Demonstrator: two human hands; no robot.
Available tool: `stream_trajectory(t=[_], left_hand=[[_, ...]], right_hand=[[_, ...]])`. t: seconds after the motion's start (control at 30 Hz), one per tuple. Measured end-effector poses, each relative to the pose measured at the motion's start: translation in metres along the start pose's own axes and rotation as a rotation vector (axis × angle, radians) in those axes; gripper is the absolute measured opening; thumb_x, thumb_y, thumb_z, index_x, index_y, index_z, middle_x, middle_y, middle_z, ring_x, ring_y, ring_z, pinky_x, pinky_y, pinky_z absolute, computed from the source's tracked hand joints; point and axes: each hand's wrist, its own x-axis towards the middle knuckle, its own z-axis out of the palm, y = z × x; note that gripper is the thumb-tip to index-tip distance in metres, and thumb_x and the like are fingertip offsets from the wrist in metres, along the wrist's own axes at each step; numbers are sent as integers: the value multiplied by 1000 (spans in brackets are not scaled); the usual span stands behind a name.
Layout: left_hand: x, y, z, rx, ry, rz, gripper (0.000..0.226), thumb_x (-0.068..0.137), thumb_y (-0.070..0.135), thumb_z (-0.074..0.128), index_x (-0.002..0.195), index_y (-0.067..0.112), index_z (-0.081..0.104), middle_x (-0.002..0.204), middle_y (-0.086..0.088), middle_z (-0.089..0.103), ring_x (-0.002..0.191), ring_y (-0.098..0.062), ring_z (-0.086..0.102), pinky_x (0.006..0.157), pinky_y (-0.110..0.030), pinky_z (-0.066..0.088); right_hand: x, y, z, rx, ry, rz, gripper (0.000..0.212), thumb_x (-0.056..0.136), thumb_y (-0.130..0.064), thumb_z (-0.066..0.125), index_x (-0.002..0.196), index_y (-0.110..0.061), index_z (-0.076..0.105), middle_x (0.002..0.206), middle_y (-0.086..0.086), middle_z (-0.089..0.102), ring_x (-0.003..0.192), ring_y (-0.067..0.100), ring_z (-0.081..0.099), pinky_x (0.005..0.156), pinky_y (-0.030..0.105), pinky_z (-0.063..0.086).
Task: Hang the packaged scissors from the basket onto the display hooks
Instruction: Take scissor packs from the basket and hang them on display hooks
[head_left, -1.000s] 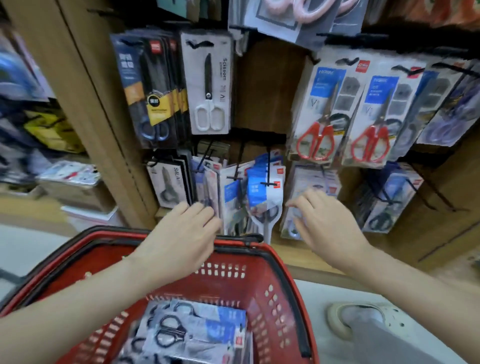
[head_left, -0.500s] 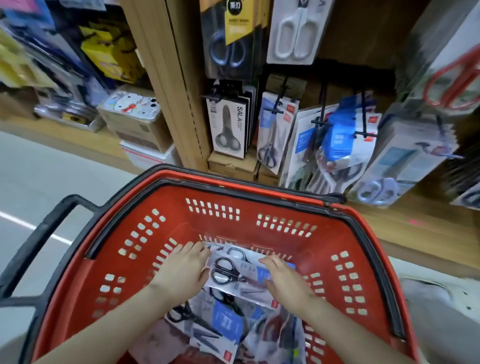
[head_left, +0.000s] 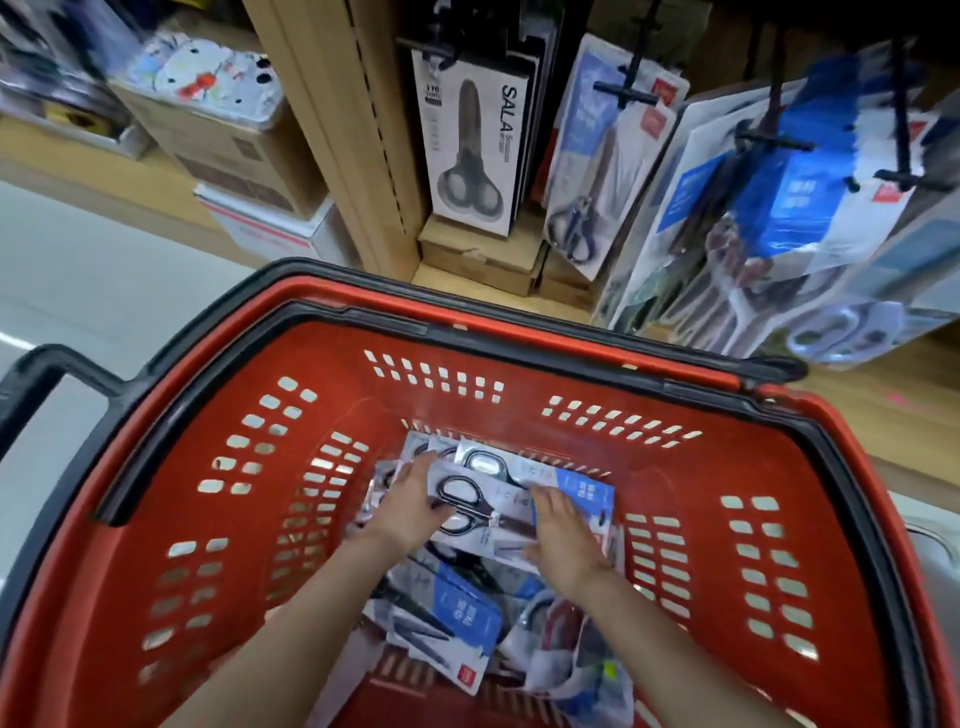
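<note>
Wooden shop shelving behind the red basket, hung scissors packs just past its far rim. Inside the basket our left hand pinches the top scissors pack by its edge, our right hand lies flat on it, and there are more packs underneath.

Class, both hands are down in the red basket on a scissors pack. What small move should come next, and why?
Probably close the fingers on the top scissors pack and lift it: left hand and right hand rest on its ends, and it lies uppermost in the basket, below the display hooks.
</note>
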Motion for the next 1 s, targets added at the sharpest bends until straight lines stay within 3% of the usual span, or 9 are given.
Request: stream_trajectory(t=[0.13, 0.27, 0.37, 0.47, 0.57, 0.7, 0.8, 0.9, 1.0], left_hand=[[4, -3, -5, -88, -2, -22, 48, 85, 8, 67, 128, 12, 46, 110, -3, 53, 101, -18, 52, 78, -23, 41], [0, -10, -28, -137, -88, 89, 21, 86, 9, 67, 98, 20, 54, 91, 1, 52, 89, -17, 52, 71, -28, 46], [-9, -7, -51, -75, -109, 185, 29, 82, 1, 69, 80, 25, 53, 80, 7, 54, 77, -11, 54, 73, -26, 50], [-28, 9, -70, 251, -263, 243, 23, 82, 10, 70, 89, 26, 55, 89, 7, 60, 83, -9, 58, 67, -18, 43], [-43, 23, -70, 605, -337, 293, 15, 87, 33, 64, 101, 29, 60, 102, 5, 65, 94, -15, 60, 73, -25, 43], [-52, 18, -44, 481, -217, 350, 32, 93, 39, 54, 112, 13, 54, 102, -8, 66, 94, -24, 61, 76, -32, 46], [-57, 10, -44, 257, -112, 329, 23, 93, 33, 57, 101, 11, 56, 89, -8, 67, 81, -22, 63, 69, -30, 44], [-57, -8, -54, 61, -47, 190, 15, 88, 29, 65, 90, 14, 61, 78, -3, 67, 68, -17, 61, 62, -26, 44], [-62, -26, -59, -102, 47, 89, 9, 84, 21, 70, 89, 15, 65, 86, -5, 71, 78, -20, 66, 70, -29, 50]], right_hand=[[7, -1, 1, 34, 23, -4, 70, 85, -20, 69, 142, -14, 29, 136, 3, 33, 131, 20, 31, 110, 27, 24], [6, -2, -12, 272, -47, 22, 47, 84, -26, 71, 121, -13, 46, 122, 2, 52, 111, 19, 49, 84, 27, 38], [4, -7, -33, 365, 11, 24, 20, 90, -17, 63, 110, -15, 58, 102, -3, 60, 98, 17, 58, 72, 25, 42], [-2, -22, -63, 277, 116, -97, 15, 85, -15, 67, 85, -28, 58, 88, -9, 58, 88, 13, 57, 69, 21, 38], [-18, -53, -91, 111, 159, -305, 12, 87, -17, 64, 95, -26, 62, 90, -13, 50, 85, 5, 53, 76, 14, 42], [-35, -91, -100, 50, 173, -570, 20, 87, -12, 61, 104, -22, 58, 101, -3, 56, 99, 15, 50, 85, 31, 43], [-35, -89, -93, 46, 379, -784, 29, 85, -7, 60, 109, -21, 49, 107, -3, 55, 104, 11, 43, 91, 25, 38], [-36, -72, -80, 225, 561, -634, 18, 94, -18, 44, 112, -19, 47, 106, 3, 59, 103, 8, 46, 96, 25, 36], [-22, -40, -59, 172, 343, -299, 26, 98, -16, 46, 124, -14, 48, 119, 2, 51, 113, 10, 45, 100, 22, 34]])
